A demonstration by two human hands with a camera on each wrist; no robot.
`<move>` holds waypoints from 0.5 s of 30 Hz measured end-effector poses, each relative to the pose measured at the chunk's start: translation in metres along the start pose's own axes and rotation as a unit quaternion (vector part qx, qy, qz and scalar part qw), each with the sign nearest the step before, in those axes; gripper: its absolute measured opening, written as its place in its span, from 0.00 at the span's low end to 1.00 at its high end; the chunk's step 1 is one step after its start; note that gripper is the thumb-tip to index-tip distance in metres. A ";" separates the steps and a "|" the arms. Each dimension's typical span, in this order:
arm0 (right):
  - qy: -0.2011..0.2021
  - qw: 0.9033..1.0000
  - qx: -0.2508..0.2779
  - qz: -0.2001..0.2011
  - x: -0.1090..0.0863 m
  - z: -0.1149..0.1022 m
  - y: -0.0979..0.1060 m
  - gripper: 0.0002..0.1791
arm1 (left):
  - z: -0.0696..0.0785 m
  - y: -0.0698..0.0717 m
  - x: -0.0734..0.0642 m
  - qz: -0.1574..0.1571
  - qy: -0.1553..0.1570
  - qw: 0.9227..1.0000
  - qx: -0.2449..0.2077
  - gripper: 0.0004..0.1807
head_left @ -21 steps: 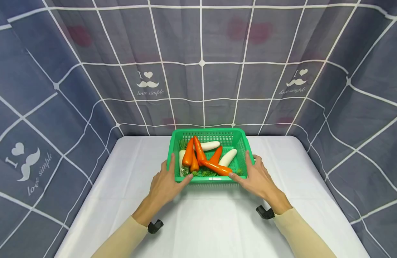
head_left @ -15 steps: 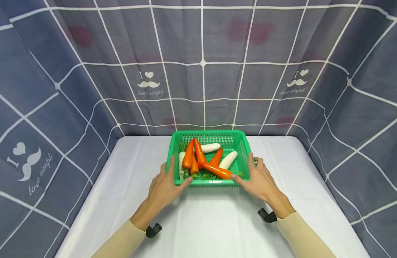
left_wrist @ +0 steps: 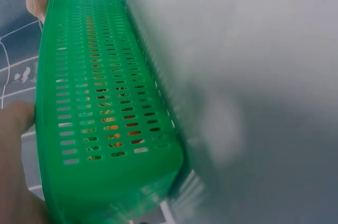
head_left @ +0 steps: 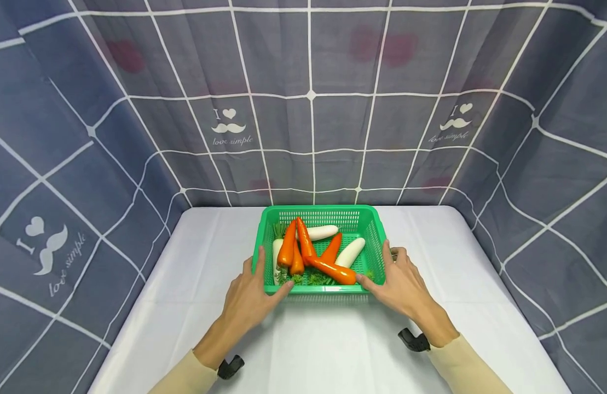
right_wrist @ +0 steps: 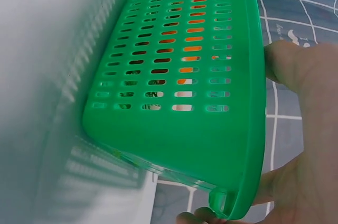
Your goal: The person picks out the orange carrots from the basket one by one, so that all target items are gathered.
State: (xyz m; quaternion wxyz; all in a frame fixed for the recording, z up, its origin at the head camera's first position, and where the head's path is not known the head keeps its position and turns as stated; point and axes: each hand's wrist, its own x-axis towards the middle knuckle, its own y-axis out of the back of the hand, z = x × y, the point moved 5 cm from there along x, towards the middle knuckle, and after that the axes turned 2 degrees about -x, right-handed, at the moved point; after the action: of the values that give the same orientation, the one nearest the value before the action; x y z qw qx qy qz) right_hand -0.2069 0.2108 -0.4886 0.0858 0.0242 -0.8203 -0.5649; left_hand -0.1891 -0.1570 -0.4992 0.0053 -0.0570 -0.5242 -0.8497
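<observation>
A green plastic basket (head_left: 328, 289) with slotted walls stands at the middle of the table, between both hands. Its near left corner is held by my left hand (head_left: 249, 295), thumb at the front rim and forefinger along the side. My right hand (head_left: 404, 287) grips the near right corner, and the right wrist view shows fingers curled by the side handle. Several glossy orange carrots (head_left: 335, 271) lie crossed inside, with white radishes (head_left: 351, 251) beside and behind them. Leafy green tops (head_left: 318, 279) show near the front wall. In the left wrist view, the slotted front wall (left_wrist: 111, 92) fills the left half.
White cloth (head_left: 313, 339) covers the table. Grey-blue curtains (head_left: 333, 126) with white grid lines enclose the back and both sides. Black wrist mounts (head_left: 414, 340) sit at the cuffs of the beige sleeves (head_left: 463, 361).
The basket has slid a little toward me, with both hands keeping their hold on its near corners. The vegetables have stayed in the same arrangement inside.
</observation>
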 end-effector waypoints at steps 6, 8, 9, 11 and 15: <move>-0.002 1.000 -0.008 0.002 -0.009 -0.004 0.002 0.71 | -0.001 0.003 -0.011 0.005 -0.002 1.000 0.001 0.68; -0.002 1.000 -0.009 0.003 -0.012 -0.006 0.003 0.70 | -0.002 0.003 -0.015 0.005 0.002 1.000 0.006 0.68; -0.002 1.000 -0.009 0.003 -0.013 -0.007 0.003 0.70 | -0.002 0.004 -0.017 0.004 0.004 1.000 0.008 0.68; 0.000 1.000 -0.009 0.006 -0.016 -0.010 0.003 0.69 | -0.003 0.004 -0.020 0.005 0.008 1.000 0.011 0.68; 0.002 1.000 -0.008 0.014 -0.019 -0.014 0.003 0.68 | -0.007 0.005 -0.026 0.006 0.013 1.000 0.006 0.67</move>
State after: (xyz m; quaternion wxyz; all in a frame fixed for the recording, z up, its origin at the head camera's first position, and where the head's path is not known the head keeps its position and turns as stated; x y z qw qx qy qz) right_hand -0.1858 0.2013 -0.4833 0.0956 0.0128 -0.8157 -0.5704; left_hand -0.1632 -0.1667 -0.5000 0.0178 -0.0495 -0.5289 -0.8471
